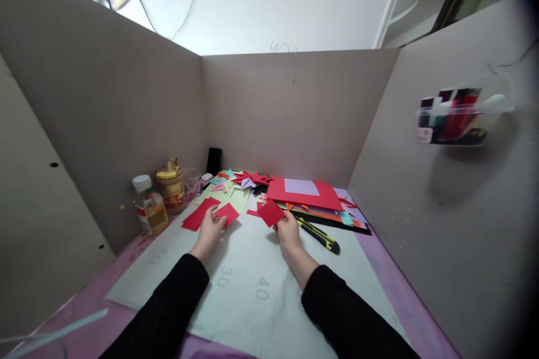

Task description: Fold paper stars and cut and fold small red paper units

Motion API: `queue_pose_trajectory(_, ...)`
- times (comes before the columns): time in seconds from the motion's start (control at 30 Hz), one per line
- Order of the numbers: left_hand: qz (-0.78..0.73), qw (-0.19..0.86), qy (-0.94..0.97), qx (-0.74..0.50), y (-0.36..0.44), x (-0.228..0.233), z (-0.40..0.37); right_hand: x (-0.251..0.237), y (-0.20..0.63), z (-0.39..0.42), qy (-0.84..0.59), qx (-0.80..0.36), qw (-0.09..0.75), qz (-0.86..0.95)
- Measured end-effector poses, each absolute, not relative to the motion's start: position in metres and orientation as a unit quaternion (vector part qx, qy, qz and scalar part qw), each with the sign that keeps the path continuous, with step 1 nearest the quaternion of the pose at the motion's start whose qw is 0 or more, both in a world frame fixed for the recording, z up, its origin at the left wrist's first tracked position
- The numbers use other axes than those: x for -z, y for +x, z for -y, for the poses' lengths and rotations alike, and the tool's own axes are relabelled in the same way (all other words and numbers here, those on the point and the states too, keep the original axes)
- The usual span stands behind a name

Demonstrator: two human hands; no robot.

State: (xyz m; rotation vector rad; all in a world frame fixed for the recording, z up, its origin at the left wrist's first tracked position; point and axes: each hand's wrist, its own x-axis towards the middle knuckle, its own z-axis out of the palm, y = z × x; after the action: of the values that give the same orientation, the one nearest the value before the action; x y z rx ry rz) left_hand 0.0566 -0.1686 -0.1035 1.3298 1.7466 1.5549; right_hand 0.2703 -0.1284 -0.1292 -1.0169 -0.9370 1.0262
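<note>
My left hand [211, 228] grips a small red paper square [228, 212] at its near edge, beside a larger red sheet [199, 214] lying on the white cutting mat [248, 286]. In my right hand [288, 231] is another red paper piece [270, 212], pinched at its lower corner and raised just off the mat. Both forearms wear black sleeves. A yellow-and-black utility knife [318, 235] lies just right of my right hand.
A pile of coloured paper and folded stars [248, 180] with a red sheet [305, 192] on top fills the back. Two bottles [150, 205] and a jar stand at the left wall. Grey partition walls enclose three sides; a clear holder [457, 115] hangs right.
</note>
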Motion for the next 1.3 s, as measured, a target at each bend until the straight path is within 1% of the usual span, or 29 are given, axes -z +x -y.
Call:
queue_pose_trajectory(0.1, -0.616, 0.125, 0.521, -0.577, 0.052, 0.1, 0.167, 0.132, 0.269, 0.131, -0.446, -0.452, 0.633, 0.443)
queue_pose_trajectory(0.13, -0.595, 0.12, 0.552, -0.572, 0.054, 0.1, 0.169, 0.132, 0.267, 0.134, -0.446, -0.451, 0.619, 0.463)
queue_pose_trajectory(0.17, -0.571, 0.144, 0.583, -0.56, 0.059, 0.101, 0.171, 0.132, 0.264, 0.136, -0.447, -0.445, 0.604, 0.487)
queue_pose_trajectory(0.27, -0.518, 0.278, 0.619, -0.521, 0.077, 0.104, 0.18, 0.128, 0.257, 0.147, -0.449, -0.391, 0.553, 0.584)
queue_pose_trajectory(0.33, -0.507, 0.304, 0.624, -0.512, 0.087, 0.104, 0.185, 0.123, 0.255, 0.154, -0.444, -0.348, 0.53, 0.633)
queue_pose_trajectory(0.4, -0.517, 0.302, 0.614, -0.514, 0.092, 0.103, 0.188, 0.119, 0.255, 0.16, -0.431, -0.336, 0.522, 0.654)
queue_pose_trajectory(0.47, -0.525, 0.323, 0.58, -0.532, 0.092, 0.1, 0.19, 0.116, 0.254, 0.163, -0.407, -0.365, 0.531, 0.648)
queue_pose_trajectory(0.53, -0.518, 0.374, 0.532, -0.555, 0.092, 0.099, 0.191, 0.116, 0.252, 0.163, -0.374, -0.414, 0.535, 0.634)
queue_pose_trajectory(0.63, -0.486, 0.461, 0.477, -0.57, 0.093, 0.099, 0.19, 0.119, 0.247, 0.162, -0.342, -0.491, 0.504, 0.623)
queue_pose_trajectory(0.7, -0.468, 0.495, 0.464, -0.566, 0.094, 0.1, 0.19, 0.122, 0.245, 0.161, -0.358, -0.508, 0.489, 0.612)
queue_pose_trajectory(0.77, -0.465, 0.495, 0.47, -0.563, 0.094, 0.101, 0.19, 0.124, 0.245, 0.161, -0.393, -0.485, 0.488, 0.61)
queue_pose_trajectory(0.87, -0.47, 0.452, 0.504, -0.566, 0.093, 0.101, 0.19, 0.124, 0.249, 0.162, -0.406, -0.46, 0.461, 0.641)
queue_pose_trajectory(1.0, -0.469, 0.441, 0.54, -0.543, 0.09, 0.098, 0.191, 0.123, 0.251, 0.165, -0.389, -0.499, 0.403, 0.661)
queue_pose_trajectory(1.07, -0.475, 0.445, 0.53, -0.543, 0.089, 0.098, 0.191, 0.121, 0.25, 0.166, -0.381, -0.525, 0.408, 0.643)
queue_pose_trajectory(1.17, -0.476, 0.472, 0.494, -0.554, 0.088, 0.097, 0.191, 0.119, 0.248, 0.166, -0.348, -0.565, 0.456, 0.593)
queue_pose_trajectory(1.3, -0.475, 0.5, 0.469, -0.552, 0.086, 0.095, 0.191, 0.116, 0.251, 0.163, -0.316, -0.585, 0.484, 0.569)
